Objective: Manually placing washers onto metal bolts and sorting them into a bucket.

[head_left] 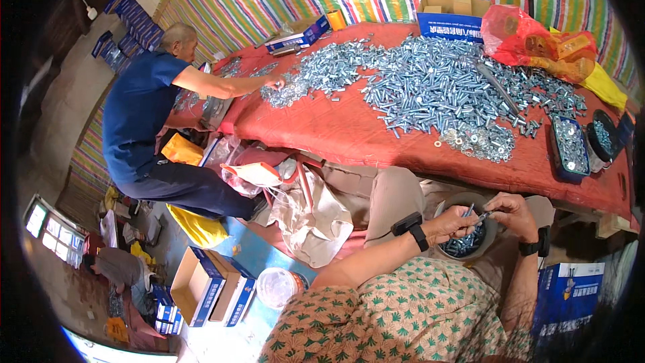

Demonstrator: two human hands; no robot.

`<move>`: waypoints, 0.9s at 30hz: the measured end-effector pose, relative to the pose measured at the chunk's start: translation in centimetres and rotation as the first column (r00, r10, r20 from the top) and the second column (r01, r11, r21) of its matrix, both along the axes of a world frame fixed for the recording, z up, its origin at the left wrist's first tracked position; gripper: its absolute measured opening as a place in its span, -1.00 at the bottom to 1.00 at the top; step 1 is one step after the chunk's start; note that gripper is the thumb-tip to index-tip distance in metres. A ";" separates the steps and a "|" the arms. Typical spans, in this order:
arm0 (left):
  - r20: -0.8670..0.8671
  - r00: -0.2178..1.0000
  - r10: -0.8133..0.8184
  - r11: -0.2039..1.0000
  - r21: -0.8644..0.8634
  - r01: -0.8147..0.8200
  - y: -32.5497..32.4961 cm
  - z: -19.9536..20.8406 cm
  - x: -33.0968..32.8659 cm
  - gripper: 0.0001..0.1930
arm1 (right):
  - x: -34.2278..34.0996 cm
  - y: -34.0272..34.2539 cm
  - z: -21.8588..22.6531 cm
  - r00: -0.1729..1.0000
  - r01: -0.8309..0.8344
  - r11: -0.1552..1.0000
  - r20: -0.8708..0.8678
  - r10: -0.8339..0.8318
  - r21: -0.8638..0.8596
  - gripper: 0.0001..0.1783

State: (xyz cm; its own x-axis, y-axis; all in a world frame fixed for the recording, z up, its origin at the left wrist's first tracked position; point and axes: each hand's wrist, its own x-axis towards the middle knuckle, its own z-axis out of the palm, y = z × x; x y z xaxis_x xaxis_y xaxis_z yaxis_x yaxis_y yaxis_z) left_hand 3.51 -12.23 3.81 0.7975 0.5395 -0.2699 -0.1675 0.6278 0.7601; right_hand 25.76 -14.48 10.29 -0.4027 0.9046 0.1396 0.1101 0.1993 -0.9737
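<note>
Over a round bucket point(490, 235) between my knees, both my hands work close together. My left hand point(449, 226) is closed round a shiny metal bolt point(468, 211) whose end sticks up past the fingers. My right hand point(512, 216) pinches a small metal piece against the left fingertips; its exact shape is too small to make out. More bolts point(462, 245) fill the bucket beneath my hands. Ahead, a large heap of metal bolts and sleeves point(430, 81) covers the red-clothed table point(322, 136), with a pile of flat washers point(478, 142) near its front edge.
At right stand a blue bin of washers point(569, 144) and a black bowl point(603, 136). Red and yellow bags point(537, 37) and an open carton point(451, 20) lie behind. A co-worker point(144, 107) reaches over the table at left. Empty boxes point(208, 289) and a white tub point(277, 288) stand on the floor.
</note>
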 end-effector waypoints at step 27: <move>0.029 0.953 0.303 0.944 0.127 -0.304 -1.2 -2.9 -1.2 -0.78 | -6.2 -0.3 -4.2 0.938 0.343 0.939 -0.054 -0.344 -0.028 -0.36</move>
